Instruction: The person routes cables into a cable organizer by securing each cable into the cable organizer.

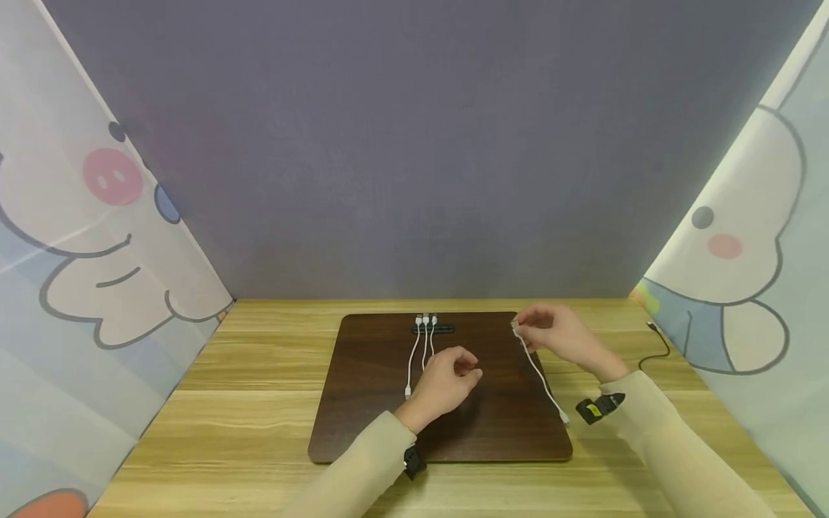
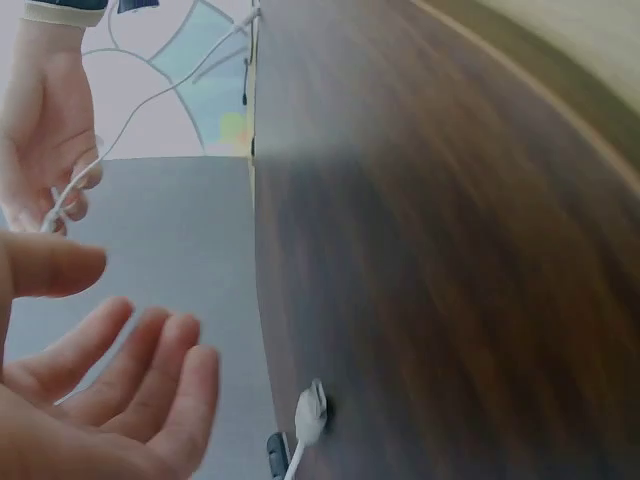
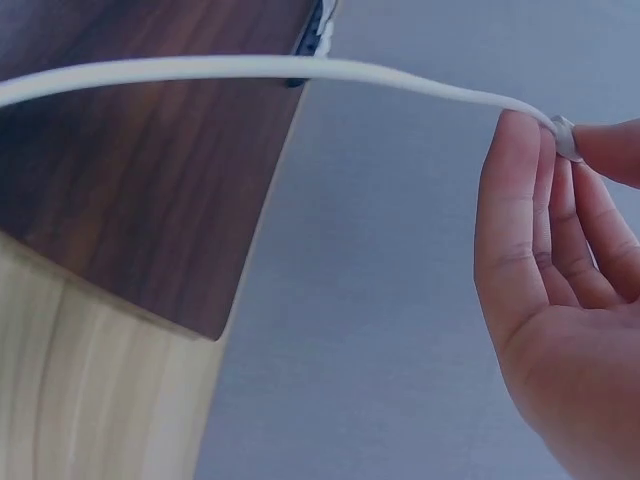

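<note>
My right hand [image 1: 558,332] pinches one end of a white charging cable [image 1: 539,370] above the right back corner of the dark brown board [image 1: 376,424]. The cable's other end [image 1: 564,418] hangs down toward the right front. In the right wrist view, thumb and fingertips hold the cable's white plug [image 3: 566,138]. Over the middle of the board is my left hand [image 1: 447,381], fingers loosely curved and holding nothing. Three white cables [image 1: 414,352] lie side by side at a dark cable holder [image 1: 444,329] near the back edge; the left hand partly hides them.
The board lies on a light wood-grain table [image 1: 252,403]. A short black cable [image 1: 660,352] is at the table's right side. A grey panel [image 1: 414,158] stands behind, with cartoon-printed curtains [image 1: 745,288] at both sides.
</note>
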{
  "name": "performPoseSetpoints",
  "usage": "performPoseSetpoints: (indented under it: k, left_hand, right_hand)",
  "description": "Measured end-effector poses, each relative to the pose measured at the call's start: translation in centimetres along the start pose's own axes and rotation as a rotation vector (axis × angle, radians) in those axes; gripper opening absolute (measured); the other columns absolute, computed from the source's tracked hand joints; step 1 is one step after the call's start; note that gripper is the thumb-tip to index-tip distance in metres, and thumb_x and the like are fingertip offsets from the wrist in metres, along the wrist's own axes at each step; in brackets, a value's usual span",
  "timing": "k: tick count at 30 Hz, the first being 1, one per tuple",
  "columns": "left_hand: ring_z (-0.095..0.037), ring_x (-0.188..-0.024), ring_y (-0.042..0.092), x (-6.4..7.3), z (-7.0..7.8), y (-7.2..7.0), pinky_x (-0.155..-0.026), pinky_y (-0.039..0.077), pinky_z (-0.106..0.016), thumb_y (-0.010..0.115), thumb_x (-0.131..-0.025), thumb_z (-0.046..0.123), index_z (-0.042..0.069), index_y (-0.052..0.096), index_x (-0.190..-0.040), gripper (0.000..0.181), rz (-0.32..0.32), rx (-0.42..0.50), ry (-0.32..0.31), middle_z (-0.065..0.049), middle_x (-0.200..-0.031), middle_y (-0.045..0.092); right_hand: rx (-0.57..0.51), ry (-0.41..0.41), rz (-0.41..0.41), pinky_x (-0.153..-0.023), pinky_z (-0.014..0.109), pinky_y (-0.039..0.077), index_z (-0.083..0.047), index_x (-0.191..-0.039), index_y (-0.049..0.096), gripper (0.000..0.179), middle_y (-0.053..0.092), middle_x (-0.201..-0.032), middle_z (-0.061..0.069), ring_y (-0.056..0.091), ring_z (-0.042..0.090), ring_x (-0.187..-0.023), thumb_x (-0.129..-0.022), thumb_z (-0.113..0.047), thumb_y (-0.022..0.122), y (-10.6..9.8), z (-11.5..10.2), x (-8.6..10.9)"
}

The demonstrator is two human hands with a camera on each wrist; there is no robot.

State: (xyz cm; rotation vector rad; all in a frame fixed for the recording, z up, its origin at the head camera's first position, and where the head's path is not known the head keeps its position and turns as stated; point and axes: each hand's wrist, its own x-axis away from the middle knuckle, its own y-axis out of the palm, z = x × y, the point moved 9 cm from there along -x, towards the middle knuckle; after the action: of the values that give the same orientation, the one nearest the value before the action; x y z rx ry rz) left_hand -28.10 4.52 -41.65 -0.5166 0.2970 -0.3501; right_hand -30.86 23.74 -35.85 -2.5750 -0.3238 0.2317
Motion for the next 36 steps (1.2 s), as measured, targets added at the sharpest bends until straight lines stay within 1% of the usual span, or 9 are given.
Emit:
performPoseSetpoints:
  k: [5, 9, 16, 19, 23, 26, 29, 33, 36]
  left_hand:
    - [-0.010, -0.091, 0.066, -0.2, 0.4, 0.0, -0.082, 0.054, -0.028, 0.071, -0.096, 0.017, 0.009, 0.071, -0.109, 0.015, 0.040, 0.132, 0.013, -0.004, -0.105, 0.071]
    - [-0.010, -0.092, 0.067, -0.4, 0.6, 0.5, -0.083, 0.054, -0.027, 0.072, -0.095, 0.018, 0.007, 0.071, -0.110, 0.018, 0.030, 0.208, 0.009, -0.006, -0.105, 0.071]
    - [-0.010, -0.093, 0.067, -0.4, 1.1, 1.5, -0.084, 0.054, -0.027, 0.072, -0.095, 0.020, 0.005, 0.070, -0.113, 0.024, -0.032, 0.244, 0.013, -0.008, -0.109, 0.071]
    - [-0.010, -0.096, 0.067, -0.4, 1.2, 2.1, -0.084, 0.054, -0.028, 0.071, -0.096, 0.021, 0.004, 0.070, -0.116, 0.026, -0.059, 0.262, 0.008, -0.005, -0.109, 0.071]
    - [-0.009, -0.097, 0.067, -0.3, 1.2, 2.3, -0.083, 0.054, -0.027, 0.071, -0.096, 0.019, 0.008, 0.071, -0.113, 0.021, -0.063, 0.278, 0.004, 0.003, -0.106, 0.071]
    - [-0.009, -0.096, 0.067, -0.2, 1.3, 2.4, -0.083, 0.053, -0.027, 0.071, -0.095, 0.016, 0.009, 0.073, -0.109, 0.015, -0.059, 0.308, 0.003, 0.003, -0.104, 0.072]
    - [-0.009, -0.095, 0.068, 0.0, 1.5, 2.5, -0.082, 0.053, -0.027, 0.070, -0.096, 0.014, 0.006, 0.072, -0.107, 0.014, -0.073, 0.342, 0.007, -0.002, -0.107, 0.073]
    - [-0.005, -0.092, 0.067, 0.2, 1.8, 2.5, -0.081, 0.052, -0.024, 0.069, -0.097, 0.012, 0.002, 0.071, -0.106, 0.014, -0.084, 0.355, 0.026, -0.008, -0.112, 0.073]
    - [-0.005, -0.086, 0.066, 0.4, 1.6, 2.2, -0.077, 0.053, -0.024, 0.070, -0.095, 0.011, 0.001, 0.071, -0.104, 0.014, -0.073, 0.362, 0.028, -0.006, -0.105, 0.073]
  right_hand:
    - [-0.004, -0.054, 0.017, -0.068, 0.037, 0.060, 0.004, -0.111, 0.066, 0.022, 0.071, -0.095, 0.018, 0.071, 0.027, -0.075, -0.096, -0.012, 0.071, 0.1, -1.5, 0.2]
    - [-0.018, -0.088, 0.031, -0.068, 0.039, 0.060, 0.004, -0.109, 0.067, 0.020, 0.069, -0.098, 0.025, 0.071, 0.026, -0.074, -0.095, -0.009, 0.071, 0.2, -2.6, 0.5]
    - [-0.082, -0.135, 0.017, -0.068, 0.038, 0.060, 0.007, -0.108, 0.066, 0.019, 0.069, -0.096, 0.024, 0.071, 0.025, -0.075, -0.095, -0.006, 0.070, 1.1, -4.2, 0.3]
    - [-0.132, -0.161, 0.011, -0.069, 0.043, 0.060, 0.008, -0.107, 0.065, 0.017, 0.068, -0.094, 0.023, 0.071, 0.026, -0.076, -0.094, -0.003, 0.070, 1.5, -4.9, 0.2]
    - [-0.174, -0.183, 0.010, -0.070, 0.046, 0.060, 0.009, -0.107, 0.064, 0.017, 0.068, -0.091, 0.021, 0.071, 0.026, -0.075, -0.094, -0.002, 0.069, 2.0, -5.3, 0.0]
    - [-0.204, -0.182, 0.012, -0.071, 0.045, 0.060, 0.009, -0.107, 0.064, 0.018, 0.067, -0.092, 0.021, 0.071, 0.026, -0.075, -0.095, -0.002, 0.070, 2.2, -5.4, -0.3]
    - [-0.243, -0.173, 0.014, -0.072, 0.044, 0.060, 0.011, -0.109, 0.062, 0.020, 0.067, -0.094, 0.024, 0.070, 0.025, -0.076, -0.095, -0.001, 0.070, 2.4, -5.4, -0.7]
    - [-0.272, -0.157, 0.025, -0.073, 0.042, 0.061, 0.013, -0.110, 0.060, 0.023, 0.067, -0.096, 0.021, 0.071, 0.024, -0.077, -0.095, 0.000, 0.069, 2.5, -5.3, -1.4]
    - [-0.285, -0.149, 0.040, -0.073, 0.042, 0.061, 0.011, -0.111, 0.060, 0.023, 0.067, -0.097, 0.021, 0.071, 0.025, -0.076, -0.094, 0.000, 0.070, 2.6, -5.1, -2.0]
